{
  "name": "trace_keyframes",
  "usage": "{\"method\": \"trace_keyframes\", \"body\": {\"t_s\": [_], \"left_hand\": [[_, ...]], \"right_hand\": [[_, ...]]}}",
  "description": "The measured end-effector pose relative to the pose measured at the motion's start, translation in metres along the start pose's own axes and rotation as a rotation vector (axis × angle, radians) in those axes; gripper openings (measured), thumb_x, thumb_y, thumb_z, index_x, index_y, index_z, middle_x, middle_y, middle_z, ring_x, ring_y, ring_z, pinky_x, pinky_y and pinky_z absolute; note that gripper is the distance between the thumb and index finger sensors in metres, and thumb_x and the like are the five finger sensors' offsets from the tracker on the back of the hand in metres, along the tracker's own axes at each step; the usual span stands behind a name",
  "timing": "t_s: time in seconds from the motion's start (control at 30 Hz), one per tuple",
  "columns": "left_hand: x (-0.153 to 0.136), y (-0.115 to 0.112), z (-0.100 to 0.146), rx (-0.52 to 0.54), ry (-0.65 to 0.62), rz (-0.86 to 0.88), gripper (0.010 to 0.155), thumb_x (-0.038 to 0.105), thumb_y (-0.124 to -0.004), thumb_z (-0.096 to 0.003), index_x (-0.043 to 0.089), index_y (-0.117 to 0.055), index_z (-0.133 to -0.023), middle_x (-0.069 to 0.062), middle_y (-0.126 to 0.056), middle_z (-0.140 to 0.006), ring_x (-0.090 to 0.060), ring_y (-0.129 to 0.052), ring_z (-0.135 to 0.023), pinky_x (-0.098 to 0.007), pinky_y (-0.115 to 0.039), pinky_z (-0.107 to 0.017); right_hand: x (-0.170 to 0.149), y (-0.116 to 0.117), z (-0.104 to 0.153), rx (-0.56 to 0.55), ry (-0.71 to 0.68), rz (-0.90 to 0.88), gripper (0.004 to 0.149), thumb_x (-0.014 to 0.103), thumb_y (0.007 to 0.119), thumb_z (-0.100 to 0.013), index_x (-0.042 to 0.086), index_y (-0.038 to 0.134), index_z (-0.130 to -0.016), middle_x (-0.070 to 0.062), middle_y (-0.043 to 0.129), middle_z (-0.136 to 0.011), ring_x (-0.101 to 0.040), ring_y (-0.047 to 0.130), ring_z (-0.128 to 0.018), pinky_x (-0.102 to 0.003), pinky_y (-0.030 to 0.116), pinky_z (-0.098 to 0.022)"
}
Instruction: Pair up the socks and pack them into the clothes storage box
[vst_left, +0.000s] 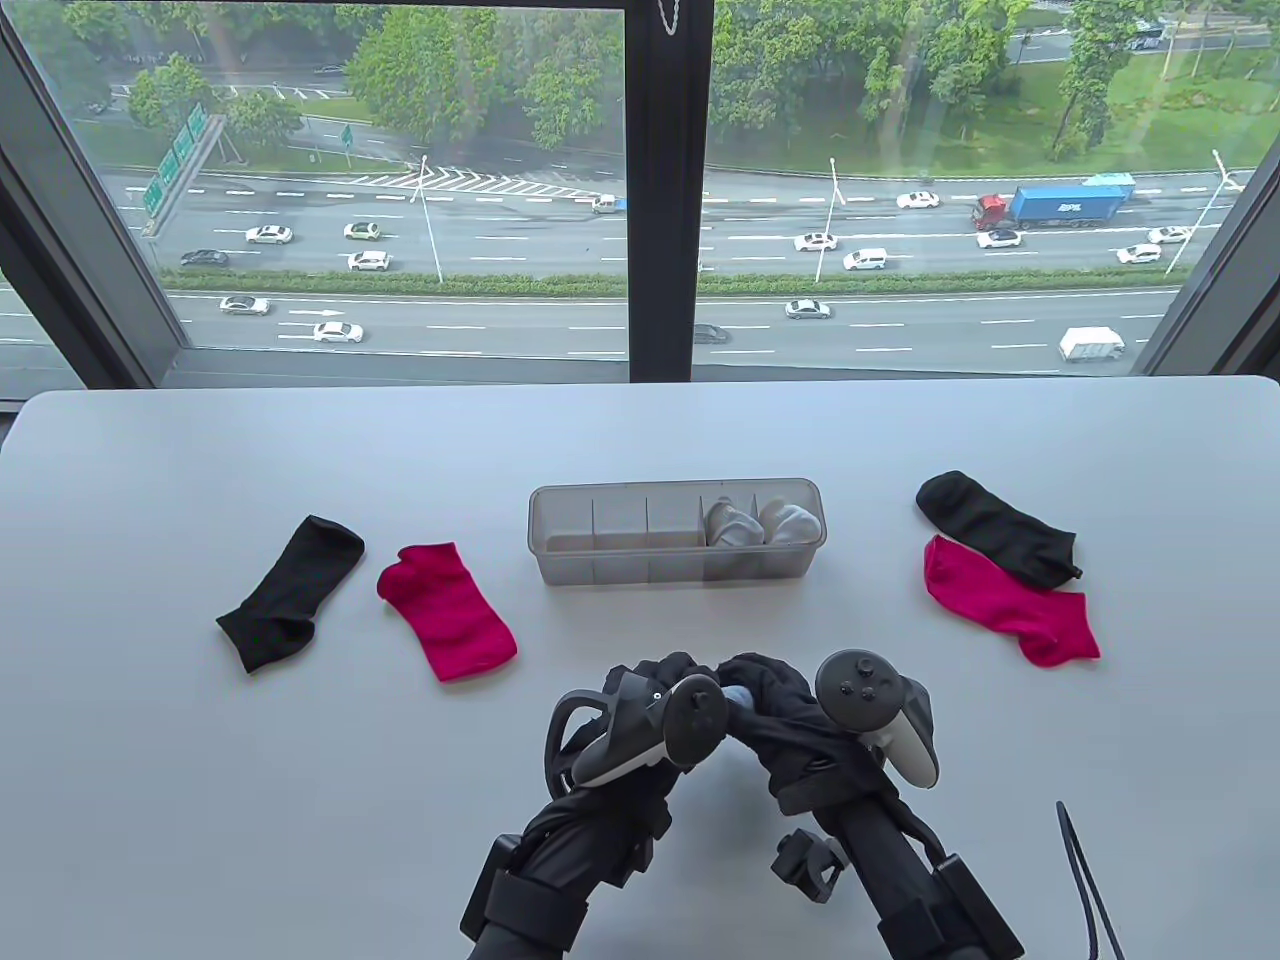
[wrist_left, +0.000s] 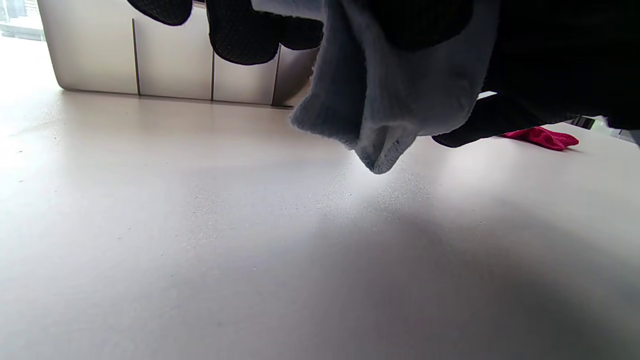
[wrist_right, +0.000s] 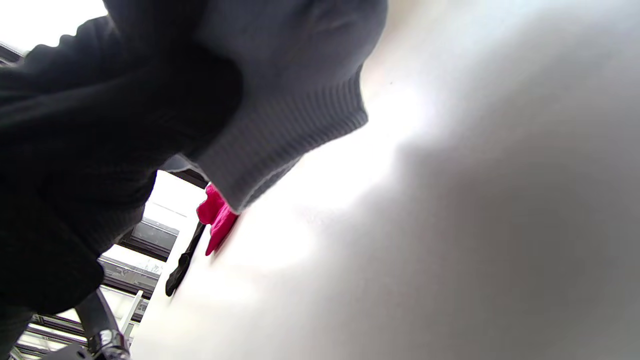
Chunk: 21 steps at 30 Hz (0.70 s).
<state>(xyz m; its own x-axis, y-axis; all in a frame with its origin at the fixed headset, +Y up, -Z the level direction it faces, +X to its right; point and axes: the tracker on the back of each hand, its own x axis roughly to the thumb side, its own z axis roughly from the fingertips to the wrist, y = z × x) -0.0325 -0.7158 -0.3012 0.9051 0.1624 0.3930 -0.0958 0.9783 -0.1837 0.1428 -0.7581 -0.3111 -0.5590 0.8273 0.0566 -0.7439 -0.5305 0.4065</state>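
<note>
a pale blue-grey sock (wrist_left: 395, 95) with a ribbed cuff is held bunched just above the table (vst_left: 300, 800), near the middle of its near edge; in the left wrist view its folded corner hangs down without touching the surface. the left hand (vst_left: 650, 715) and the right hand (vst_left: 800, 710) meet over it, wrists angled inward toward each other, trackers on top. the grip of each hand is curled round the sock, fingers pinching the fabric between the two hands; in the table view only a small light patch of it shows between the dark gloves.

the clear clothes storage box (vst_left: 677, 532) stands at the table's centre, divided into compartments; two rolled white socks (vst_left: 762, 523) fill the two compartments at its right end. toward the left edge lie a black sock (vst_left: 290, 593) and, just beside it, a magenta sock (vst_left: 447, 611), flat and apart. toward the right edge another black sock (vst_left: 995, 525) lies with its lower edge touching a second magenta sock (vst_left: 1010, 602). the window behind the far edge shows a road with cars (vst_left: 640, 240).
</note>
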Motion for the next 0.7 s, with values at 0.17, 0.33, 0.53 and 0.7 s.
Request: {"method": "trace_keyframes", "body": {"t_s": [0.17,0.33,0.53,0.7], "left_hand": [[0.008,-0.008,-0.003,-0.100,-0.011,-0.035,0.059,0.046,-0.060,-0.0535,0.005,-0.055,-0.095,-0.023,-0.059,-0.108,-0.046,-0.072,-0.099,-0.068,-0.056,-0.075],[0.007,-0.007,-0.004,-0.122,0.042,-0.084,0.051,0.047,-0.071,-0.0525,0.009,-0.064,-0.087,-0.016,-0.075,-0.093,-0.036,-0.086,-0.079,-0.065,-0.062,-0.074],[-0.002,-0.005,-0.002,-0.078,0.051,-0.026,0.068,0.048,-0.071,-0.0528,0.006,-0.049,-0.101,-0.020,-0.065,-0.098,-0.039,-0.080,-0.084,-0.068,-0.056,-0.074],[0.004,0.001,0.000,0.008,0.014,-0.027,0.059,0.042,-0.073,-0.0551,0.012,-0.055,-0.102,-0.017,-0.070,-0.099,-0.037,-0.084,-0.084,-0.065,-0.059,-0.075]], "right_hand": [[-0.002,-0.001,0.003,-0.016,-0.012,-0.029,0.049,0.046,0.057,-0.063,0.013,0.068,-0.097,-0.015,0.043,-0.117,-0.045,0.024,-0.109,-0.068,0.028,-0.077],[-0.004,0.004,0.001,0.019,0.013,-0.046,0.050,0.047,0.055,-0.063,0.012,0.070,-0.096,-0.018,0.041,-0.117,-0.047,0.020,-0.108,-0.068,0.025,-0.076],[0.001,0.005,0.001,0.013,0.001,-0.009,0.051,0.048,0.062,-0.060,0.014,0.066,-0.098,-0.018,0.038,-0.119,-0.046,0.019,-0.108,-0.068,0.026,-0.076],[-0.004,0.003,0.001,-0.002,0.026,-0.081,0.056,0.049,0.059,-0.061,0.011,0.060,-0.102,-0.020,0.035,-0.118,-0.046,0.021,-0.108,-0.067,0.027,-0.077]]}}
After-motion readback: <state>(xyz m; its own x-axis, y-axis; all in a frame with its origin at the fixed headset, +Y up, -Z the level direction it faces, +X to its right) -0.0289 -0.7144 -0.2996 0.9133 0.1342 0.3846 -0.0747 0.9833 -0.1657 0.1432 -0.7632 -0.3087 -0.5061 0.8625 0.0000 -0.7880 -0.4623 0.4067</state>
